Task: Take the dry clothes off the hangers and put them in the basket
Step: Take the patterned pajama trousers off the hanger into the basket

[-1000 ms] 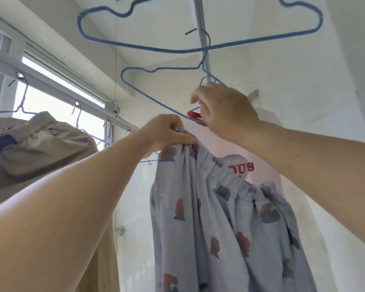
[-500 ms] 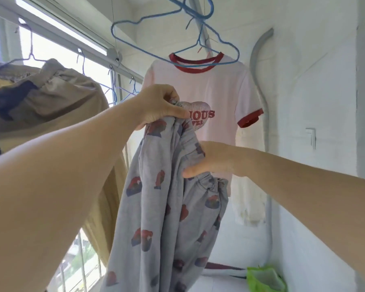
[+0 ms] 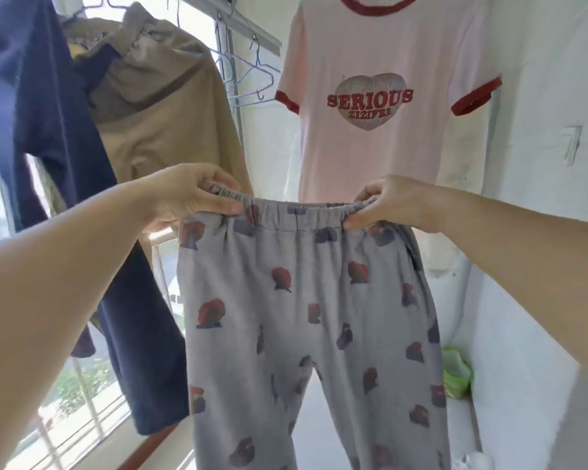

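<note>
A: What are the hands doing with the trousers?

B: The grey patterned trousers (image 3: 306, 317) hang spread out in the near middle, off any hanger. The left hand (image 3: 187, 196) pinches the left end of the elastic waistband, thumb in front and fingers curled over the top. The right hand (image 3: 394, 203) pinches the right end the same way, so each grip is clamped on the waistband, which is stretched flat between them. The legs drop straight down out of view.

A: And behind them?

B: A pink T-shirt (image 3: 384, 96) with red trim and a heart print hangs at the far right, just behind the waistband. Far left hang a tan garment (image 3: 157, 106) and, nearer, a dark blue garment (image 3: 48, 130), beside the window (image 3: 82, 385). A few bare blue hangers (image 3: 252, 79) hang between the tan garment and the T-shirt.

A: Any basket?

B: Something green (image 3: 457, 374) sits low at the right against the wall, partly hidden by the trousers; I cannot tell what it is.
</note>
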Motion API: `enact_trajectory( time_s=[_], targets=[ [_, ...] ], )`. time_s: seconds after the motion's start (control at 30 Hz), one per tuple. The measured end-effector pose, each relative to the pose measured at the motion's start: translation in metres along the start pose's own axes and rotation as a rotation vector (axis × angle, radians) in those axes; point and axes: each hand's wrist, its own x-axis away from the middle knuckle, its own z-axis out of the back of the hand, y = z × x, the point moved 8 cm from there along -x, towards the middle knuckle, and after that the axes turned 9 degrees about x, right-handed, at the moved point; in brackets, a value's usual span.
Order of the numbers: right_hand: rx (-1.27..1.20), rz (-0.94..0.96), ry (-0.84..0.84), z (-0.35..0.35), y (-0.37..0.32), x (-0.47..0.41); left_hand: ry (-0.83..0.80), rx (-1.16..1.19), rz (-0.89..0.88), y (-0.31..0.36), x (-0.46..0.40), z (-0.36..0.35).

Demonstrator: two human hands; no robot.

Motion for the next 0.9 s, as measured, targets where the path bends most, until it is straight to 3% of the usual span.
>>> enact_trajectory(
  time_s=[0.13, 0.23, 0.47, 0.57, 0.7, 0.9],
  targets=[
    [-0.271, -0.046, -0.173, -0.019, 0.003, 0.008, -0.157, 0.037, 0.169, -0.04, 0.015, -0.012],
    [-0.283, -0.126, -0.256, -0.047, 0.012, 0.012, -0.194, 0.089, 0.262, -0.076, 0.024, -0.017],
    [-0.218, -0.332, 0.135, -0.105, 0.026, 0.007, -0.111, 0.406, 0.478, -0.149, 0.034, -0.046],
    [-0.24, -0.345, 0.221, -0.126, 0.021, 0.007, -0.08, 0.558, 0.516, -0.157, 0.039, -0.06],
    [-0.346, -0.257, 0.083, -0.167, -0.012, 0.008, -0.096, 0.765, 0.487, -0.146, 0.047, -0.076],
    [-0.33, -0.174, -0.088, -0.192, -0.059, 0.017, -0.02, 0.807, 0.456, -0.136, 0.059, -0.066]
  ],
)
